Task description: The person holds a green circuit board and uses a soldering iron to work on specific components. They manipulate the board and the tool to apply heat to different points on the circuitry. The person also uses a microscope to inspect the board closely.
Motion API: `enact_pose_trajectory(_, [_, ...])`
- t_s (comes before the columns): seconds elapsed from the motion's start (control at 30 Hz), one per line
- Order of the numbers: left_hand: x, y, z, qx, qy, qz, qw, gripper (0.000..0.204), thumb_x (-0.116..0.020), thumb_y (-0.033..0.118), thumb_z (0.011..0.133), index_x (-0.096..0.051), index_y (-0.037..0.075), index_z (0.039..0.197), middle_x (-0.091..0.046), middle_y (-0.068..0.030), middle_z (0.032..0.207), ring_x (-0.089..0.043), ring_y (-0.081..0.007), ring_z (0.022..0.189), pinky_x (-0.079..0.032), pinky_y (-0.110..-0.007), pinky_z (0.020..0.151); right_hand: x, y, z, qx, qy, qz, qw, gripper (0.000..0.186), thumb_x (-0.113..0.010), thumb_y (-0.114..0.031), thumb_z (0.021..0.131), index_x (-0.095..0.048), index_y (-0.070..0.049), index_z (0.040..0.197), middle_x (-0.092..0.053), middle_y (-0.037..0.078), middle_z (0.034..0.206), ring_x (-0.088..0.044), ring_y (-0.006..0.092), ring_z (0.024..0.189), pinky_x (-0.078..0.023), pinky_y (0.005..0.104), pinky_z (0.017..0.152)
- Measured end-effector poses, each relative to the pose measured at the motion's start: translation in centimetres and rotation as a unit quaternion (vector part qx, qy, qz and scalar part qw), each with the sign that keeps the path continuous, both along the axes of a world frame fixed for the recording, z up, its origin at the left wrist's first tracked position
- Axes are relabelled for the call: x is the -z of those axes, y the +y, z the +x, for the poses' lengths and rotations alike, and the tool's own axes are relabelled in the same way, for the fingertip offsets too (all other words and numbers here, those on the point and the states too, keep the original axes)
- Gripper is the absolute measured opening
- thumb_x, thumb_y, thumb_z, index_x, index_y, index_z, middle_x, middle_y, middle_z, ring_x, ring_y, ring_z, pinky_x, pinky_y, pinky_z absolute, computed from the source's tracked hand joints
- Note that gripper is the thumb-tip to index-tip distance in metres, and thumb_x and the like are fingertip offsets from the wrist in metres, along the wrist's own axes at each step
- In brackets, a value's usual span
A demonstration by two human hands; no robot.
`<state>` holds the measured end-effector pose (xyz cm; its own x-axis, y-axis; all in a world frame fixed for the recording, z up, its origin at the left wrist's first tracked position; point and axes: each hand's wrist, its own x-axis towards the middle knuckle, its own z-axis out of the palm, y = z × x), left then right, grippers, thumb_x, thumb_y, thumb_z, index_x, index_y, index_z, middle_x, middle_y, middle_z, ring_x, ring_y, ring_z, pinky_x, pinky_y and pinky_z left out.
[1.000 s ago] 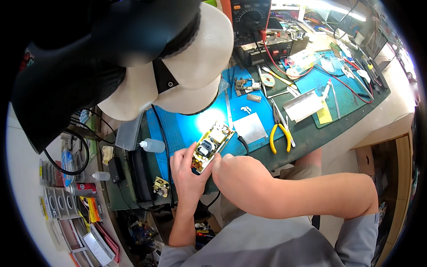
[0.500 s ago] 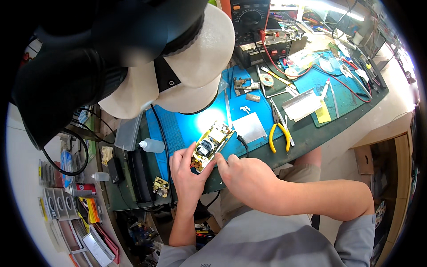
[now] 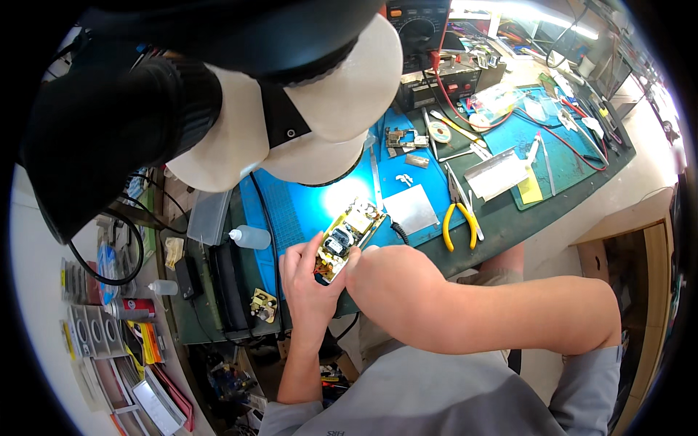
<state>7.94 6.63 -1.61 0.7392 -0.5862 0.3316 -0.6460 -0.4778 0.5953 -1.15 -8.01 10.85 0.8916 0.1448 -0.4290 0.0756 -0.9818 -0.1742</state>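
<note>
Under the white microscope head [image 3: 342, 102], a power-supply circuit board [image 3: 347, 232] with a dark wound transformer and pale parts lies tilted in bright light. My left hand [image 3: 309, 280] is closed along its left and near edges. Against the board's near right edge is my right hand [image 3: 389, 280], curled closed with its back toward me. Its fingertips are hidden, so whatever it pinches cannot be made out. A black cord [image 3: 398, 231] comes off the board's far right end.
Yellow-handled pliers [image 3: 460, 221], tweezers and a white sheet [image 3: 411, 208] lie right of the board on the blue mat [image 3: 283, 196]. A plastic bottle [image 3: 249, 237] and a smaller circuit board [image 3: 263, 305] are to the left. A multimeter [image 3: 418, 33] stands at the back.
My right hand has turned over and shifted slightly left, its forearm rolling with it and hiding the fingertips. My left hand keeps its hold on the board. The whole view has shifted slightly.
</note>
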Motion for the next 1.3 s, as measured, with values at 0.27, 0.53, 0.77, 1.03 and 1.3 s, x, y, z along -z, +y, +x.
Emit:
enact_pose_trajectory(0.27, [0.0,-0.2,0.2,0.005,-0.006,-0.004,1.0,0.064,-0.091,0.021,0.071,-0.067,0.0,0.126,-0.059,-0.0098,0.105,-0.055,-0.028,0.097,-0.049,-0.04,0.082,-0.8,-1.7,0.1,-0.028,0.054,-0.002,0.998,0.075,-0.076,-0.01,0.077,-0.045,0.017,0.139,-0.067,0.009,0.087,-0.071,0.0202,0.082,-0.056,0.0283,0.06])
enact_pose_trajectory(0.53, [0.0,-0.1,0.1,0.008,-0.008,0.001,1.0,0.065,-0.092,0.02,0.07,-0.066,0.0,0.126,-0.058,-0.0099,0.106,-0.055,-0.0284,0.098,-0.049,-0.04,0.082,-0.2,-1.1,0.5,0.017,0.052,0.025,0.998,0.059,-0.073,-0.011,0.08,-0.052,0.014,0.129,-0.071,0.014,0.088,-0.073,0.0247,0.082,-0.058,0.0322,0.063])
enact_pose_trajectory(0.77, [-0.1,0.1,0.1,0.013,-0.036,0.004,0.999,0.068,-0.093,0.02,0.067,-0.065,0.0,0.126,-0.057,-0.0109,0.105,-0.054,-0.0306,0.098,-0.048,-0.041,0.083,4.1,-2.4,1.0,-0.019,-0.05,0.067,0.996,0.011,-0.071,-0.012,0.081,-0.074,-0.004,0.087,-0.072,0.011,0.087,-0.073,0.0272,0.082,-0.059,0.0351,0.067])
enact_pose_trajectory(1.03, [0.1,-0.1,0.1,0.017,-0.015,-0.007,1.0,0.068,-0.093,0.019,0.066,-0.066,0.0,0.126,-0.058,-0.0107,0.103,-0.054,-0.03,0.097,-0.048,-0.041,0.083,3.3,-2.4,3.2,-0.195,0.022,-0.055,0.979,0.012,-0.07,-0.012,0.081,-0.08,-0.006,0.083,-0.073,0.011,0.086,-0.072,0.0288,0.084,-0.058,0.0401,0.068])
enact_pose_trajectory(1.3, [-0.1,0.1,0.3,0.026,-0.03,-0.003,0.999,0.067,-0.093,0.021,0.067,-0.066,0.001,0.126,-0.058,-0.0106,0.103,-0.055,-0.0292,0.097,-0.048,-0.041,0.082,4.6,-1.0,1.2,0.113,-0.034,0.126,0.985,0.015,-0.065,-0.009,0.082,-0.073,0.003,0.083,-0.072,0.02,0.079,-0.073,0.033,0.08,-0.058,0.0415,0.069])
